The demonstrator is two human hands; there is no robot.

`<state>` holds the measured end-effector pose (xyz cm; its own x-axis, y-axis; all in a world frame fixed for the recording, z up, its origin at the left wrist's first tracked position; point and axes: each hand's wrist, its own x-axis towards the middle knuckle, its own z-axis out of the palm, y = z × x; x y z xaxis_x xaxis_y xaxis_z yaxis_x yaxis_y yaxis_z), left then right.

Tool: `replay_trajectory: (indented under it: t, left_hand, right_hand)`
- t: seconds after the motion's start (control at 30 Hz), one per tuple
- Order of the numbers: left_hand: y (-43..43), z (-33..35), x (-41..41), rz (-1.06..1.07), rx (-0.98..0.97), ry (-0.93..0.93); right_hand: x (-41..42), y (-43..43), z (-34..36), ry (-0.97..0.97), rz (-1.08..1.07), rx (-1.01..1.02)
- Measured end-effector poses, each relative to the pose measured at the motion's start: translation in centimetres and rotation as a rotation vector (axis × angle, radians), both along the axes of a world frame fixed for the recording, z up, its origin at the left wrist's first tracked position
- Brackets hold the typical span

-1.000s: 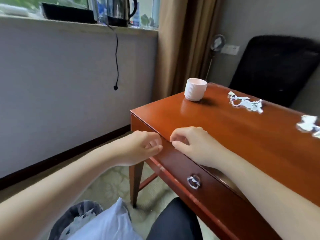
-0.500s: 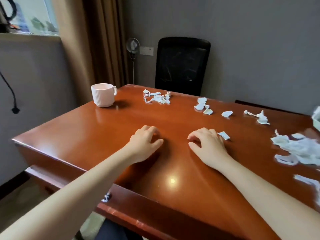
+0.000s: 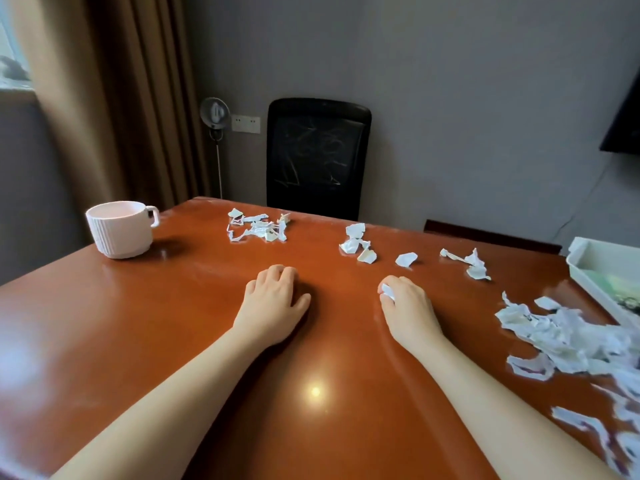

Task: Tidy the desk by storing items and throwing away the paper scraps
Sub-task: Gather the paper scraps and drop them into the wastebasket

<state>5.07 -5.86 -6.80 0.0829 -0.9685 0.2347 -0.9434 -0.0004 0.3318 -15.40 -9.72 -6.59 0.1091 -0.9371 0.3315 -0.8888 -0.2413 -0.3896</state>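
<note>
Polished red-brown wood makes up the bench (image 3: 145, 341), and that slick top is where I'd expect trouble: the big drift of torn paper (image 3: 568, 337) lies along the right edge, so a careless sweep of a forearm could likely send bits over the side onto the floor. Just beyond it a white tray (image 3: 585, 258) sits at the far right corner, close enough to be nudged. The pale ribbed cup (image 3: 119, 228) stands well apart at the far left, upright, and a reach across for the far cluster of scraps (image 3: 258, 226) might clip it. Smaller bits — a middle cluster (image 3: 356, 244), a single scrap (image 3: 406, 259), a twisted strip (image 3: 472, 263) — are light and could scatter with a quick move. The left hand (image 3: 273, 303) rests on the wood, fingers (image 3: 284, 273) curled loosely down, holding nothing that I can see. The right hand (image 3: 408, 306) has its fingers (image 3: 398, 284) bunched around a small white scrap (image 3: 388, 292) — a thin hold that could slip.
</note>
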Motion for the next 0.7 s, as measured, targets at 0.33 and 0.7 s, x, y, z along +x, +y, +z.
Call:
replay_trajectory:
  t: [0.33,0.7]
  left_hand:
    - [-6.2,-0.2,2.3,0.195,-0.142,0.018]
    - [-13.5,-0.2,5.8,0.361,-0.162,-0.060]
  right_hand:
    - [3.8,-8.8,0.2,0.112,0.083,-0.202]
    - [6.2,-16.7,-0.1,0.186,0.036,-0.078]
